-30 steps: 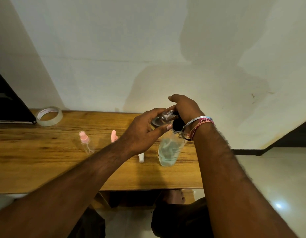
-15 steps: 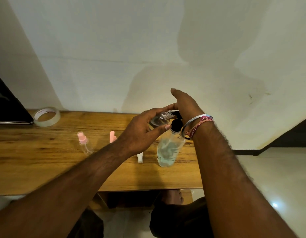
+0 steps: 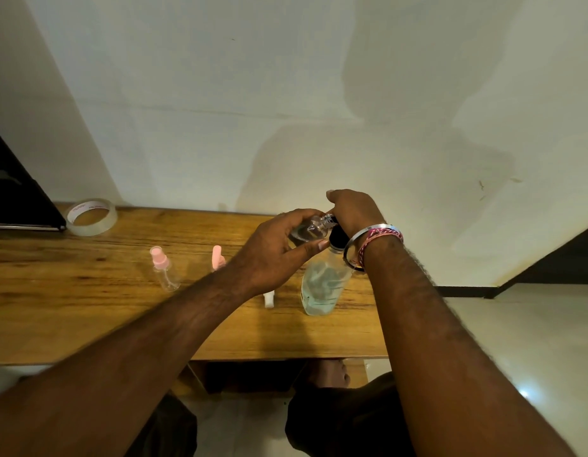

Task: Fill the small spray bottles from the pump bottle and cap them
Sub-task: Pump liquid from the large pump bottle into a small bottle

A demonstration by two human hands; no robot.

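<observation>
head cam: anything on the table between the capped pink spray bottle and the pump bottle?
Yes, in the head view: between spray bottle and pump bottle, a pink cap and a small white piece, left forearm crossing above.

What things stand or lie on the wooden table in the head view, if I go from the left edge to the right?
Tape roll → capped small spray bottle → pink spray cap → small white piece → pump bottle, with the right hand on its pump.
</observation>
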